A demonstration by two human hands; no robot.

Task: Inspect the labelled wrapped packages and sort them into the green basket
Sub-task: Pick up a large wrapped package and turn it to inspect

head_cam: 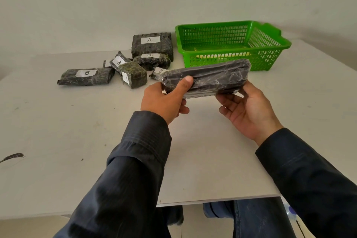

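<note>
The left hand and the right hand each gripped one end of the dark wrapped package, held just in front of the green basket, and I judged it should be turned slowly until a label showed.

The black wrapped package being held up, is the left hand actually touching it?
Touching. The head view shows the left hand with its thumb pressed on the package near its left end.
</note>
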